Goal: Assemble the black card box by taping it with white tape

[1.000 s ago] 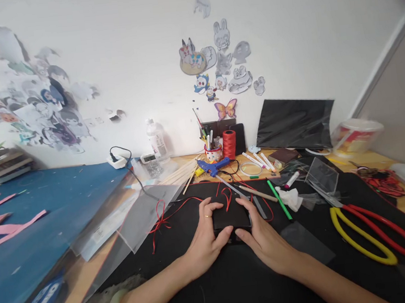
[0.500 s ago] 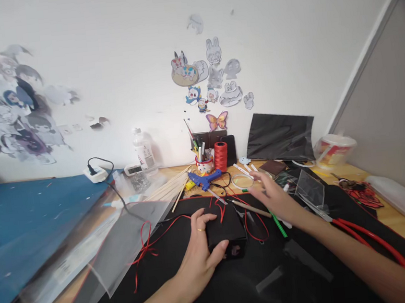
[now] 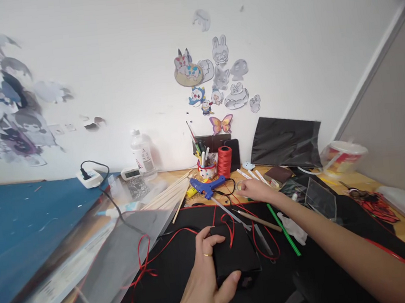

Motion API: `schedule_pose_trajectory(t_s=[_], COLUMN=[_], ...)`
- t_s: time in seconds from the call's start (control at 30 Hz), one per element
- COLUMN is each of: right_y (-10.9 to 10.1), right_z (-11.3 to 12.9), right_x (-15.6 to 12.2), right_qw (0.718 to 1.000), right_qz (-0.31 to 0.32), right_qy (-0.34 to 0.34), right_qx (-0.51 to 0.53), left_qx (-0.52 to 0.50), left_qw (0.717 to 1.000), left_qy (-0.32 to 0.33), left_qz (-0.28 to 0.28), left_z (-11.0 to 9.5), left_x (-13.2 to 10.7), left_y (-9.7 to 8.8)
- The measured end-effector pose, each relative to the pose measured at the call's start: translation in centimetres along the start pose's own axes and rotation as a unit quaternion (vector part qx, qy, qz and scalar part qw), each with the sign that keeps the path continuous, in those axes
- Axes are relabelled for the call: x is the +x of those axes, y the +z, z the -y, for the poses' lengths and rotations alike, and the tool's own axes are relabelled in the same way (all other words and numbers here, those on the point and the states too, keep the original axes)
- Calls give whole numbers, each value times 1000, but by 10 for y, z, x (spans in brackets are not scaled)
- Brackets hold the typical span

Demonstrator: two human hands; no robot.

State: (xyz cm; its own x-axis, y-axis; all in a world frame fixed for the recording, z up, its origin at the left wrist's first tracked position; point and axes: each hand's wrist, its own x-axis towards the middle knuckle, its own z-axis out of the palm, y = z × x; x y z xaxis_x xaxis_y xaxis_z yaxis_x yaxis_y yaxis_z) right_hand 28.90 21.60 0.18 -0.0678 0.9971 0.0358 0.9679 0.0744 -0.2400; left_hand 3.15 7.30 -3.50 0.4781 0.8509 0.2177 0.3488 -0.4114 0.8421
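Observation:
My left hand (image 3: 208, 276), a ring on one finger, grips a black box (image 3: 236, 251) by its left side, thumb at the front edge and fingers on top. A loop of red ribbon (image 3: 230, 233) stands up from the box top. My right hand (image 3: 256, 190) reaches past the box, its fingers closed on a thin clear ring (image 3: 239, 184) that looks like a roll of tape and is mostly covered. Close to that hand lie a blue glue gun (image 3: 208, 186), a wooden-handled tool (image 3: 258, 220) and a green stick (image 3: 283, 229).
Behind stand a red thread spool (image 3: 224, 162), a pen cup (image 3: 207, 169) and a bottle (image 3: 142, 155). Thin wooden sticks (image 3: 167, 194) and clear plastic sheet (image 3: 126, 256) lie left. Right are a clear plastic piece (image 3: 321, 198), crumpled tissue (image 3: 293, 228) and a tub (image 3: 346, 155).
My right hand has moved left and its open fingers have closed at the clear ring. My left hand stays on the box. The view has shifted slightly.

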Motion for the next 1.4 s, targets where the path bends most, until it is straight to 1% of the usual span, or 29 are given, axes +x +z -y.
schedule_pose_trajectory(t_s=[0.1, 0.2, 0.3, 0.37, 0.43, 0.5, 0.57, 0.63, 0.67, 0.73, 0.77, 0.8, 0.87, 0.93, 1.0, 1.07, 1.13, 1.2, 1.3, 1.37, 1.4], right_y=[2, -7, -23, -34, -43, -48, -50, -50, -50, -50, -49, -49, -48, -47, -45, -43, -41, -40, -42, -46, -49], right_z=[5, 2, 1, 7, 16, 28, 40, 49, 54, 62, 67, 71, 81, 90, 99, 105, 108, 109, 107, 106, 107], right_x=[-2, -6, -18, -34, -57, -83, -108, -131, -140, -157, -164, -169, -178, -183, -185, -185, -183, -181, -175, -171, -169], right_qw=[999, 995, 982, 969, 951, 930, 907, 887, 879, 866, 860, 856, 853, 857, 860, 852, 836, 812, 753, 710, 694], right_qz=[5, -37, -86, -106, -114, -120, -127, -132, -136, -146, -149, -151, -151, -152, -158, -154, -128, -86, -31, -6, 7], right_qy=[11, 34, 42, 28, 5, -20, -50, -71, -78, -89, -95, -101, -115, -127, -131, -130, -132, -138, -143, -136, -133], right_qx=[35, 86, 160, 222, 288, 347, 398, 437, 450, 470, 478, 485, 487, 475, 467, 483, 518, 561, 641, 690, 707], left_qx=[0, 0, -3, -4, -7, -11, -19, -28, -32, -38, -40, -42, -31, -16, -22, -32, -39, -40, -35, -33, -32], left_qw=[1000, 1000, 1000, 999, 1000, 1000, 999, 995, 992, 979, 972, 965, 960, 962, 969, 975, 977, 978, 981, 981, 981], left_qy=[5, 6, 11, 11, 13, 23, 47, 82, 98, 127, 133, 147, 184, 197, 176, 153, 138, 129, 124, 133, 142], left_qz=[-1, -3, -23, -31, -26, -17, -21, -48, -78, -153, -190, -212, -209, -190, -169, -155, -156, -160, -148, -136, -129], left_z=[0, -2, -6, -10, -15, -17, -18, -18, -21, -32, -41, -52, -78, -102, -117, -123, -123, -121, -120, -120, -121], left_x=[0, 0, 1, 1, 1, 0, -2, -2, -1, 1, 3, 5, 10, 15, 19, 22, 24, 24, 24, 23, 23], left_y=[0, 1, 0, -1, -4, -8, -11, -15, -17, -22, -25, -28, -32, -33, -32, -30, -29, -30, -33, -35, -36])
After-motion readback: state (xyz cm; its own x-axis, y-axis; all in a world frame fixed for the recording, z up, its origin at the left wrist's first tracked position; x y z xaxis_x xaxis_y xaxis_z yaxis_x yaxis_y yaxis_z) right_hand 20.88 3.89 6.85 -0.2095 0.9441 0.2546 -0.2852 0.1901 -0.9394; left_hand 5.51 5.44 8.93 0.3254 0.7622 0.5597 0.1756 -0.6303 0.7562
